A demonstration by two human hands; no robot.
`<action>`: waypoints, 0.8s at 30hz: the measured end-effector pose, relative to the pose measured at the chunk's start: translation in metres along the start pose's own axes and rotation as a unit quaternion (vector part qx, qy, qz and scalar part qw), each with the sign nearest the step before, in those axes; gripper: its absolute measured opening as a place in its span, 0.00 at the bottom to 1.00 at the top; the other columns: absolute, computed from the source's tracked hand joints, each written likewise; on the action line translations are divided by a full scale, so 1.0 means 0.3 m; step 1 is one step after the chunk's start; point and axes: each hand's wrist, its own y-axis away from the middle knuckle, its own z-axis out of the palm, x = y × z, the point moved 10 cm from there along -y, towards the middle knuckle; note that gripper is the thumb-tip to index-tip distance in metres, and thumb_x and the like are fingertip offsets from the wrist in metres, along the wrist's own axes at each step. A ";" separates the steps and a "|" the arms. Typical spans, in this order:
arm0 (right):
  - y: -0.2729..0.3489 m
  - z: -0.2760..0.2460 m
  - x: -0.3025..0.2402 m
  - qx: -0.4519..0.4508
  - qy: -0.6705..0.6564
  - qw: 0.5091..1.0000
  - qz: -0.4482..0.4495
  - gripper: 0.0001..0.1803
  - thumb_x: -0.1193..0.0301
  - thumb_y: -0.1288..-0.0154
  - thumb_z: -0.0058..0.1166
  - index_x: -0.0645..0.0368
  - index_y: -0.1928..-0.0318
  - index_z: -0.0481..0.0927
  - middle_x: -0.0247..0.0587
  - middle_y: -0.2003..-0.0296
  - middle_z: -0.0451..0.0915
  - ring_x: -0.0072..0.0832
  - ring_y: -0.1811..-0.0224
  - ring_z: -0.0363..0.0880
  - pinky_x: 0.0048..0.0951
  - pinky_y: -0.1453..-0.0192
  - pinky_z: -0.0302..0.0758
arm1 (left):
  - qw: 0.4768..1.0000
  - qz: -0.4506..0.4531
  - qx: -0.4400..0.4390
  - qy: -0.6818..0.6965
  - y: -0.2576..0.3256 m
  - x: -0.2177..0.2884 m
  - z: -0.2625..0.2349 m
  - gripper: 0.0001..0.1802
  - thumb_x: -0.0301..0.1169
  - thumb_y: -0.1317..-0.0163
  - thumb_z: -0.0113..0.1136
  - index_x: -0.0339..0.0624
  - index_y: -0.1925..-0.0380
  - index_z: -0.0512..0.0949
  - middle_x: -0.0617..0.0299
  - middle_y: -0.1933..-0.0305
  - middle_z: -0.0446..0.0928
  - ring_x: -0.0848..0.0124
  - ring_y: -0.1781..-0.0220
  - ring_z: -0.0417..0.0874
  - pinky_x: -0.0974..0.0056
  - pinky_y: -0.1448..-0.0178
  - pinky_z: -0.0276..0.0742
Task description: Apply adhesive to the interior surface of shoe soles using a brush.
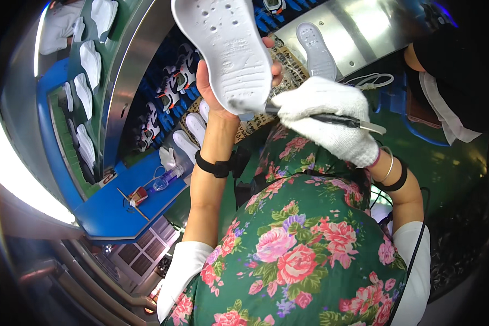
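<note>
My bare left hand (216,103) is closed around a white shoe sole (231,49), its thumb on one edge and its fingertips over the other. Holes and raised ridges mark the face turned up to me. In a white knitted glove, my right hand (323,100) grips a brush (339,119) with a dark, pale-ended handle. Its dark tip meets the sole's heel edge, though the bristles are hard to make out. Behind my hands a second pale sole (316,51) lies by a metal plate (364,27).
Several white soles (84,95) ride a green conveyor (60,117) at left. White-and-orange shoes (168,89) stand on blue racks. A blue table (108,217) carries a clear purple bottle (165,178). More soles (186,144) rest on patterned board, and another person (445,70) is at right.
</note>
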 end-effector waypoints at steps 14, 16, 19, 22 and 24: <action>-0.006 -0.047 0.072 -0.002 -0.071 0.986 0.154 0.08 0.83 0.47 0.64 0.65 0.64 0.86 0.49 0.58 0.86 0.30 0.58 0.86 0.29 0.51 0.81 | 0.993 -0.085 0.078 0.019 0.022 -0.045 -0.059 0.48 0.65 0.38 0.48 0.45 0.26 0.57 0.32 0.33 0.63 0.37 0.43 0.75 0.36 0.44 0.76; -0.025 -0.054 0.006 -0.022 0.029 0.999 0.039 0.07 0.82 0.47 0.64 0.64 0.65 0.86 0.48 0.58 0.87 0.32 0.60 0.86 0.29 0.54 0.80 | 0.985 -0.079 0.150 0.040 0.032 -0.043 -0.096 0.46 0.63 0.36 0.46 0.44 0.26 0.56 0.30 0.34 0.64 0.35 0.43 0.75 0.36 0.44 0.76; -0.017 -0.027 -0.058 -0.065 0.127 0.987 -0.071 0.11 0.79 0.46 0.66 0.60 0.60 0.87 0.42 0.62 0.86 0.34 0.62 0.85 0.30 0.55 0.81 | 0.978 -0.103 0.168 0.068 0.031 -0.062 -0.099 0.44 0.60 0.33 0.41 0.41 0.26 0.56 0.27 0.35 0.64 0.34 0.44 0.76 0.37 0.43 0.76; 0.030 0.040 -0.133 -0.122 0.219 0.946 -0.206 0.16 0.76 0.48 0.65 0.57 0.56 0.85 0.42 0.57 0.86 0.38 0.62 0.84 0.34 0.56 0.82 | 0.979 -0.141 0.135 0.061 0.020 -0.081 -0.082 0.43 0.58 0.32 0.39 0.37 0.27 0.57 0.27 0.35 0.65 0.37 0.48 0.78 0.39 0.46 0.76; 0.043 0.056 -0.140 -0.127 0.212 0.945 -0.212 0.16 0.76 0.48 0.65 0.55 0.56 0.86 0.41 0.57 0.86 0.38 0.62 0.84 0.35 0.57 0.82 | 0.973 -0.203 0.059 0.098 0.012 -0.114 -0.031 0.38 0.52 0.32 0.45 0.37 0.30 0.63 0.34 0.34 0.68 0.33 0.44 0.78 0.35 0.42 0.75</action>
